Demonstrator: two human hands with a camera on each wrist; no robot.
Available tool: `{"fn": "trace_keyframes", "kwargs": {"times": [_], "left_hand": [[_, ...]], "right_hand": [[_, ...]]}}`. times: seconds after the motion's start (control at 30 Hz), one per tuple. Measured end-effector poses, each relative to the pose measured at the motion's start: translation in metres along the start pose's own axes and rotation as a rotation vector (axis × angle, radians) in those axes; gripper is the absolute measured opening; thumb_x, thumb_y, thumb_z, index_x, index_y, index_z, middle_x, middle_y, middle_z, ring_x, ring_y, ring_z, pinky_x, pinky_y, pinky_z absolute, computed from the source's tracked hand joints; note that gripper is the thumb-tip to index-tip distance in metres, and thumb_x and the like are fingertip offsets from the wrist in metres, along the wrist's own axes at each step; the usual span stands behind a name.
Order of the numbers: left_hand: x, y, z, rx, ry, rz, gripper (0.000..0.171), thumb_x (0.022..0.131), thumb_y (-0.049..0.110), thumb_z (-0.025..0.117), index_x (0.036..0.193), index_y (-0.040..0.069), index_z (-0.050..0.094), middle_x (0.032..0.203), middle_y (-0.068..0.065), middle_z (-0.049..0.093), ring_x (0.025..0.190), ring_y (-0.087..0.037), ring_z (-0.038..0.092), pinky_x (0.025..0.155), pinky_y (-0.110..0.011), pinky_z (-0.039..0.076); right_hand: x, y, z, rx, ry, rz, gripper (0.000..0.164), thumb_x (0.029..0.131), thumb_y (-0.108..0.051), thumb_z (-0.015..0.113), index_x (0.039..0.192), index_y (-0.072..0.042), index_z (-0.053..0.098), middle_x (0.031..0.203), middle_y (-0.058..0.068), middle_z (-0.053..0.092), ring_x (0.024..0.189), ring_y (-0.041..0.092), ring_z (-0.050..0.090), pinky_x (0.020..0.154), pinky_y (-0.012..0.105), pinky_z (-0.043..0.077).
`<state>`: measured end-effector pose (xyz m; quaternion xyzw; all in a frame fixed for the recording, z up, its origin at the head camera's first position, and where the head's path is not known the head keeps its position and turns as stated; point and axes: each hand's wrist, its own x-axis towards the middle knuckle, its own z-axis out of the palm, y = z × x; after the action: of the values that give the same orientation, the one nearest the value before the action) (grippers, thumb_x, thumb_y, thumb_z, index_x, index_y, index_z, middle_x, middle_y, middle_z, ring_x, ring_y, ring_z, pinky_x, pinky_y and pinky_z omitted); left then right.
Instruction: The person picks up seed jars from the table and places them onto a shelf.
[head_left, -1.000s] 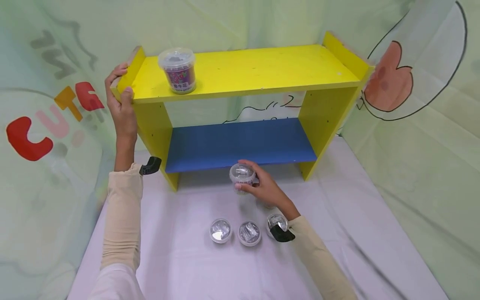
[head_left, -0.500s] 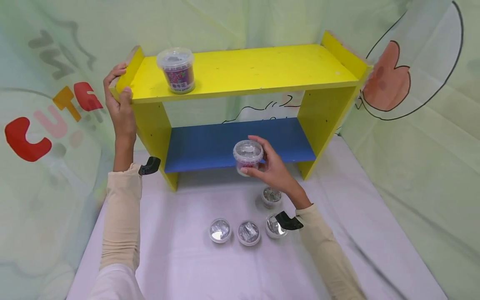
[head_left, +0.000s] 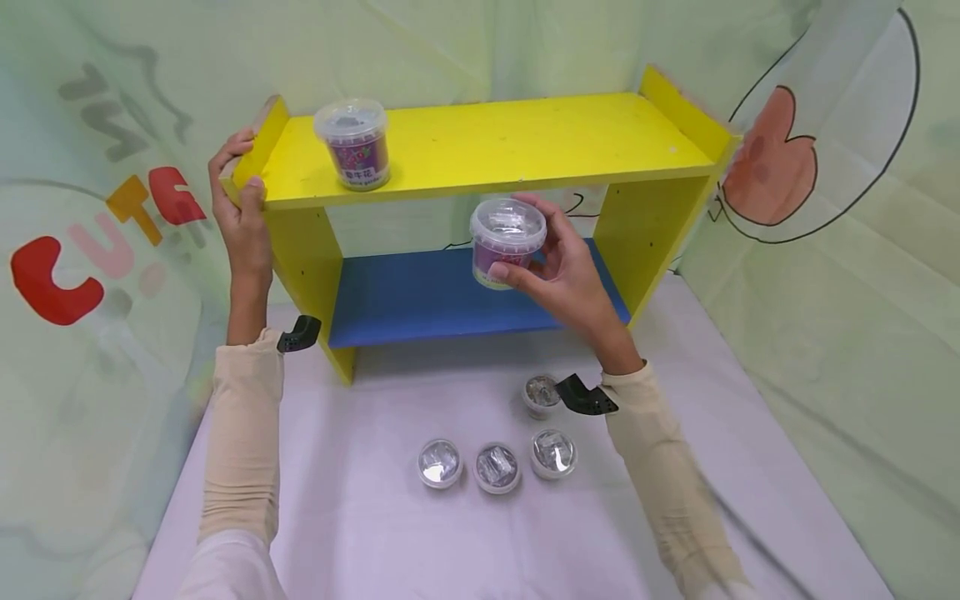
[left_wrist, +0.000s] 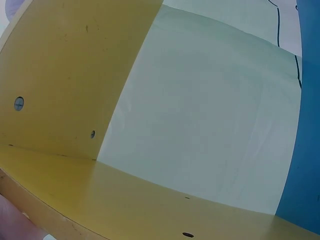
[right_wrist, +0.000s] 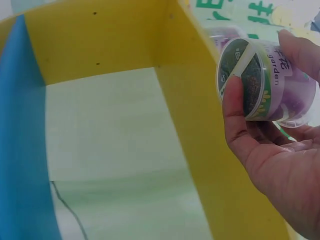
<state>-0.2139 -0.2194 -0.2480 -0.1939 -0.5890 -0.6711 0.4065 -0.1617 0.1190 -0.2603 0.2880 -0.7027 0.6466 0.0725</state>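
Observation:
My left hand [head_left: 243,212] grips the upper left end of a yellow shelf unit [head_left: 517,137], its thumb on the front of the raised side. In my right hand [head_left: 566,271] is a clear plastic tub [head_left: 506,246] with a purple label and a lid, held in the air in front of the unit, between the top board and the blue lower shelf [head_left: 435,304]. The right wrist view shows the tub [right_wrist: 265,80] tilted, thumb on its side and a finger against its base. A similar lidded tub [head_left: 355,146] stands upright at the left of the yellow top.
Several more lidded tubs stand on the white cloth in front of the unit, among them a front left tub [head_left: 439,463] and a rear tub [head_left: 542,394]. Printed fabric [head_left: 825,275] hangs around the back and sides. Black wrist cameras [head_left: 587,395] sit at both sleeves.
My right hand has lifted the tub from near the cloth to just below the top board's front edge. The rear tub on the cloth has come into view. My left hand has stayed put.

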Motion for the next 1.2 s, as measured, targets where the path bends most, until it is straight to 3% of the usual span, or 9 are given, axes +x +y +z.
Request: {"fn": "trace_keyframes", "kwargs": {"times": [0.43, 0.63, 0.83, 1.07, 1.2], "left_hand": [[0.0, -0.004, -0.004, 0.009, -0.002, 0.008, 0.033, 0.086, 0.008, 0.045, 0.118, 0.006, 0.055, 0.135, -0.013, 0.052, 0.132, -0.023, 0.044, 0.113, -0.034, 0.038], [0.0, -0.005, -0.004, 0.018, -0.004, 0.019, 0.035, 0.085, 0.009, 0.046, 0.119, 0.005, 0.055, 0.134, -0.013, 0.052, 0.132, -0.023, 0.043, 0.113, -0.034, 0.038], [0.0, -0.006, -0.002, 0.011, -0.008, 0.019, 0.035, 0.085, 0.009, 0.046, 0.119, 0.004, 0.055, 0.133, -0.012, 0.052, 0.132, -0.024, 0.043, 0.113, -0.034, 0.038], [0.001, -0.004, -0.002, 0.014, -0.003, 0.021, 0.035, 0.085, 0.008, 0.046, 0.119, 0.004, 0.054, 0.133, -0.013, 0.052, 0.131, -0.025, 0.044, 0.112, -0.034, 0.039], [0.0, -0.003, -0.002, 0.004, -0.006, 0.025, 0.033, 0.086, 0.007, 0.046, 0.118, 0.004, 0.054, 0.133, -0.013, 0.052, 0.132, -0.024, 0.043, 0.114, -0.035, 0.036]], "right_hand": [[0.04, -0.024, -0.006, 0.04, 0.059, -0.044, 0.07, 0.083, -0.003, 0.071, 0.145, -0.006, 0.038, 0.136, 0.015, 0.045, 0.122, 0.028, 0.05, 0.094, 0.03, 0.055], [0.055, -0.03, -0.006, 0.024, 0.12, -0.075, 0.068, 0.082, 0.0, 0.069, 0.143, -0.006, 0.04, 0.134, 0.014, 0.048, 0.12, 0.029, 0.053, 0.079, 0.028, 0.06], [0.064, -0.031, -0.006, 0.027, 0.151, -0.16, 0.066, 0.083, 0.002, 0.068, 0.143, -0.003, 0.04, 0.126, 0.012, 0.052, 0.114, 0.028, 0.057, 0.059, 0.027, 0.059], [0.074, -0.031, -0.006, -0.02, 0.174, -0.068, 0.071, 0.082, -0.004, 0.072, 0.145, -0.012, 0.04, 0.134, 0.013, 0.051, 0.116, 0.027, 0.056, 0.058, 0.025, 0.058], [0.077, -0.026, -0.005, -0.103, 0.204, -0.039, 0.071, 0.084, -0.008, 0.072, 0.146, -0.01, 0.038, 0.135, 0.013, 0.053, 0.116, 0.025, 0.057, 0.06, 0.024, 0.058]]}}
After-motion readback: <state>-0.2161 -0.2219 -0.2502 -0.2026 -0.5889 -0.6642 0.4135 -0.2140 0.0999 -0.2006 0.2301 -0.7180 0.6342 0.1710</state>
